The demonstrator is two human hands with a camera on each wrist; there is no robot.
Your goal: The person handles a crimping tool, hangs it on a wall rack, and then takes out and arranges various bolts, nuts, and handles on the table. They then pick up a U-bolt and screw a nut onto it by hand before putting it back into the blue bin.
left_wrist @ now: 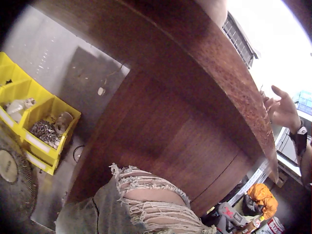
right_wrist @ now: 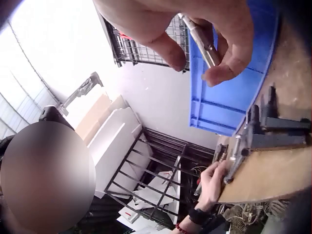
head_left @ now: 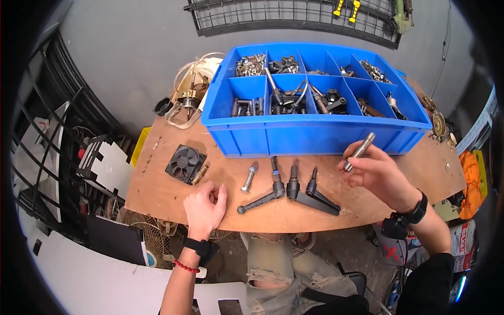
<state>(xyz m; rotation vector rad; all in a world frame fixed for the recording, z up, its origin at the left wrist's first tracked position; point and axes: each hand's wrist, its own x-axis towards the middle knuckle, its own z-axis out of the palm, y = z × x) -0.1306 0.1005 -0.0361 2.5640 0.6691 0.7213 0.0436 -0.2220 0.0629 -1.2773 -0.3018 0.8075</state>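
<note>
My right hand (head_left: 379, 176) pinches a smooth silver metal pin (head_left: 360, 151) between thumb and fingers, raised over the right part of the table in front of the blue divided bin (head_left: 315, 137). In the right wrist view the same pin (right_wrist: 200, 39) slants between the fingers. My left hand (head_left: 203, 206) rests at the table's front edge, fingers loosely curled, holding nothing. Just beyond it lie a brass-coloured fitting (head_left: 200, 174) and a black cooling fan (head_left: 185, 163). Between the hands are a bolt (head_left: 249, 179) and three black clamping levers, the leftmost lever (head_left: 262, 199) with a blue band.
The bin's compartments hold screws, knobs, levers and other metal parts. Left of it stands a corded metal assembly (head_left: 189, 100) at the table's back. Rusty parts (head_left: 438, 125) lie at the far right. Under the table a yellow bin (left_wrist: 48, 105) holds small hardware.
</note>
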